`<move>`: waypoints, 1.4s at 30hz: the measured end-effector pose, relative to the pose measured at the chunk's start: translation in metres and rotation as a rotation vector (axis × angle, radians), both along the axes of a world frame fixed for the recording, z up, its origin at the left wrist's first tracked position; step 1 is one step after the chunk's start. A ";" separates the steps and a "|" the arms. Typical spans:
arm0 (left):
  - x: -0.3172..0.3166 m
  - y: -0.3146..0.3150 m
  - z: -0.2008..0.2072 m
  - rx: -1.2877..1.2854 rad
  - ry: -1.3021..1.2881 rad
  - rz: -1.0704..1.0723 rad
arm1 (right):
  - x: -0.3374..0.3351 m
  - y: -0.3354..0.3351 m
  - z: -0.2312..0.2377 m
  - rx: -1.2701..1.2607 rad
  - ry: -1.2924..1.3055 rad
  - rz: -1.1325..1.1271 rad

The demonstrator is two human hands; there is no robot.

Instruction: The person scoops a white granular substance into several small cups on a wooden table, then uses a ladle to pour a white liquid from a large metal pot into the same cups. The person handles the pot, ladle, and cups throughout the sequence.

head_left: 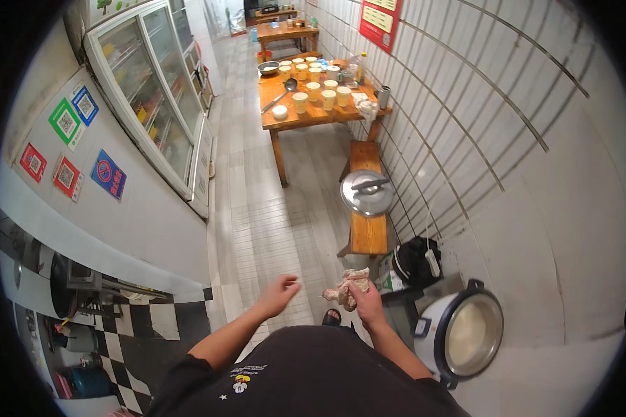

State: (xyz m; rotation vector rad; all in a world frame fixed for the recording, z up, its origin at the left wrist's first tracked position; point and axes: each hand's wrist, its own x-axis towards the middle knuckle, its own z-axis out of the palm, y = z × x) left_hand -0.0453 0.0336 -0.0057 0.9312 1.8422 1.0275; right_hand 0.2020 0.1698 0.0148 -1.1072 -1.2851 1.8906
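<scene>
While right grip pinches cloth, left grip half-spread; wooden table beside tiled wall.

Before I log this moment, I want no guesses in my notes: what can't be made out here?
Head view: part of the crumpled cloth, hidden by the right hand gripping it.
Head view: the bench surface under the metal lid, hidden by that lid.
Head view: what the pale cups hold, if anything; too small and far off.
Head view: the goods in the glass-door fridge, blurred behind the glass.
</scene>
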 end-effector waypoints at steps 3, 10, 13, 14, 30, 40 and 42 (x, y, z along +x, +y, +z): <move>-0.062 -0.010 -0.011 -0.038 0.083 0.246 | -0.029 0.063 -0.009 0.045 -0.104 0.065; -0.207 -0.008 -0.053 -0.137 0.123 0.606 | -0.128 0.173 -0.037 0.015 -0.089 0.110; -0.294 0.030 -0.070 -0.168 0.172 0.632 | -0.171 0.213 -0.068 -0.025 -0.248 0.102; -0.325 0.053 -0.073 -0.155 0.276 0.598 | -0.186 0.227 -0.080 -0.013 -0.273 0.095; -0.651 0.530 -0.045 -0.260 0.726 0.139 | -0.269 0.340 -0.148 -0.389 -0.521 -0.286; -0.703 0.697 -0.062 -0.452 0.835 -0.235 | -0.374 0.466 -0.120 -0.432 -0.454 -0.402; -0.715 0.714 -0.072 -0.455 0.810 -0.351 | -0.394 0.469 -0.119 -0.446 -0.461 -0.448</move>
